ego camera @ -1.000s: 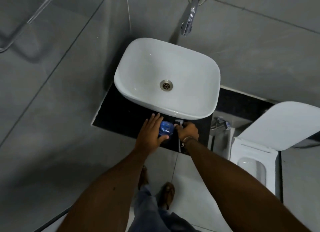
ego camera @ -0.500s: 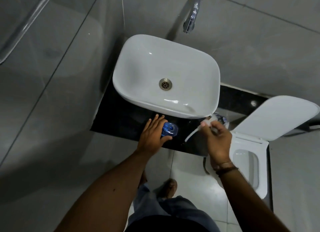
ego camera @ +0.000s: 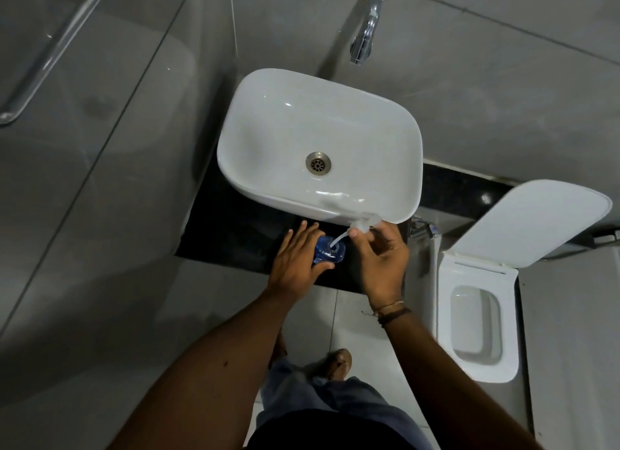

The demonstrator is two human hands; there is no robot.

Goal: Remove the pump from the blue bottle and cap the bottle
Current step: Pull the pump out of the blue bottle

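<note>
The blue bottle stands on the black counter just in front of the white basin. My left hand wraps its left side and holds it upright. My right hand pinches the clear pump head, held up near the basin's front rim. The pump's white dip tube slants down and left, and its tip sits at the bottle's open mouth. No cap is visible.
A white basin fills the counter behind the bottle, with a chrome tap on the wall above. An open toilet stands to the right, with a small valve beside the counter. Grey tiled walls enclose the left.
My right hand, which had carried the pump off to the right, has come back left; the tube tip is now at the bottle's mouth. My left hand stays on the bottle.
</note>
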